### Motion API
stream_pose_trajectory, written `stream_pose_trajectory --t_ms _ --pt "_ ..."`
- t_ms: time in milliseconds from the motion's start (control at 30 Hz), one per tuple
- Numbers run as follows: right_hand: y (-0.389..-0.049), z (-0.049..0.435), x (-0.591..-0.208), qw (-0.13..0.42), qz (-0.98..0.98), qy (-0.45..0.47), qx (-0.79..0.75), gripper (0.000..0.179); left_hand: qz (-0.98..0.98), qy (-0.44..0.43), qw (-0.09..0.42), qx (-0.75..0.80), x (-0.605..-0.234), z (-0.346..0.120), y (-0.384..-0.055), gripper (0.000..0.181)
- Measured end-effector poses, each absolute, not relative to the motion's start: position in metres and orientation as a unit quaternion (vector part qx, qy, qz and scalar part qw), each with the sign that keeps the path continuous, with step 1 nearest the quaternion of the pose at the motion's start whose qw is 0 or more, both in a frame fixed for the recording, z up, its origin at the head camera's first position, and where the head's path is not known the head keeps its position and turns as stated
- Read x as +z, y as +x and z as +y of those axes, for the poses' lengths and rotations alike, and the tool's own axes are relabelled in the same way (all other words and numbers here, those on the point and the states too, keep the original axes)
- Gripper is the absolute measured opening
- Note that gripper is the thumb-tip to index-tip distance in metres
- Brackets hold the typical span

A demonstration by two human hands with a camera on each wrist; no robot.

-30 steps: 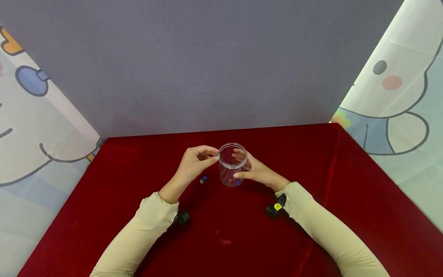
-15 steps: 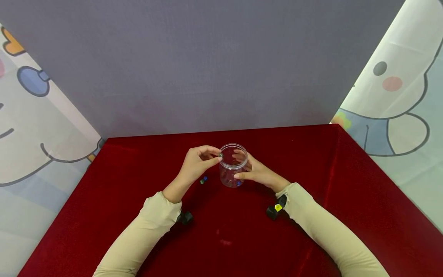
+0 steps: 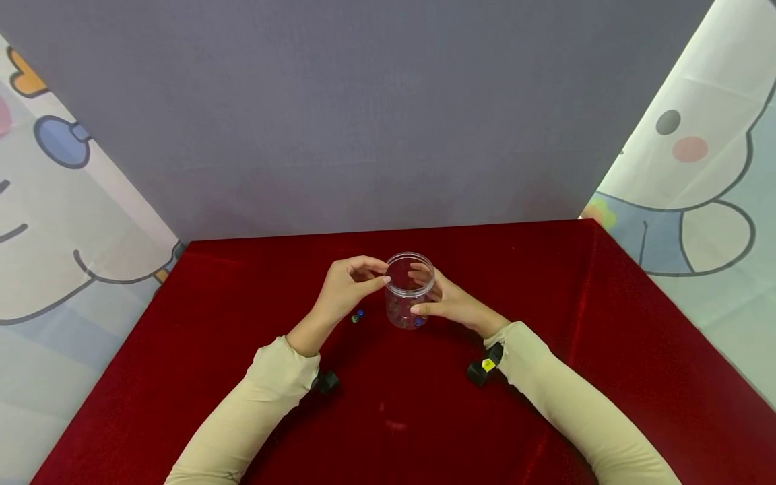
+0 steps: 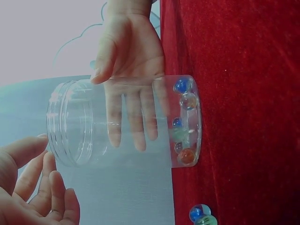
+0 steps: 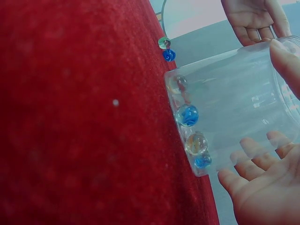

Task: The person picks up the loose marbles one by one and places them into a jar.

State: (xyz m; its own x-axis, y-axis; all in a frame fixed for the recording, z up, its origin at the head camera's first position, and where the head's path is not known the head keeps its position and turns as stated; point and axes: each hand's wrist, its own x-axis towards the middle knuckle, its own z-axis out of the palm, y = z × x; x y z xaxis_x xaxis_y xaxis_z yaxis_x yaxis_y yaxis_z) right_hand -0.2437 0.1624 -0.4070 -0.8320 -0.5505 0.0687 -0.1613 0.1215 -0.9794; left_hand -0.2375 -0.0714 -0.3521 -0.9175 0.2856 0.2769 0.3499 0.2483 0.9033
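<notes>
A clear plastic jar [image 3: 397,308] stands upright, with several glass marbles lying at its bottom, among them a blue marble [image 5: 188,115] and an orange marble [image 4: 187,156]. My right hand [image 3: 453,303] holds the jar from the right, thumb on the near side and fingers spread along the far side. At the left of the rim is my left hand [image 3: 344,286], its thumb and fingertips close to the edge. No marble shows between its fingers in the left wrist view. Left of the jar, a second blue marble [image 5: 169,55] and a green marble [image 5: 164,43] lie side by side.
Red velvet cloth [image 3: 400,391] covers the table. A grey wall panel [image 3: 388,135] rises behind it, and cartoon-printed sheets [image 3: 715,155] hang at both sides. Black wrist cameras [image 3: 477,372] sit under the sleeves.
My left hand has shifted slightly right to the rim. The marble pinched in its fingertips earlier no longer shows there. My right hand and the jar have stayed nearly still.
</notes>
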Motion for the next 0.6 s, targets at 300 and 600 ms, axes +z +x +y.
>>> stream_pose_trajectory --t_ms 300,600 --pt "-0.244 0.161 -0.406 0.155 0.734 -0.248 -0.613 0.085 -0.794 -0.208 0.025 -0.571 -0.35 -0.075 -0.235 0.019" --pt "-0.242 0.163 -0.406 0.152 0.735 -0.247 -0.613 0.085 -0.802 -0.215 0.026 -0.557 -0.35 -0.083 -0.234 0.019"
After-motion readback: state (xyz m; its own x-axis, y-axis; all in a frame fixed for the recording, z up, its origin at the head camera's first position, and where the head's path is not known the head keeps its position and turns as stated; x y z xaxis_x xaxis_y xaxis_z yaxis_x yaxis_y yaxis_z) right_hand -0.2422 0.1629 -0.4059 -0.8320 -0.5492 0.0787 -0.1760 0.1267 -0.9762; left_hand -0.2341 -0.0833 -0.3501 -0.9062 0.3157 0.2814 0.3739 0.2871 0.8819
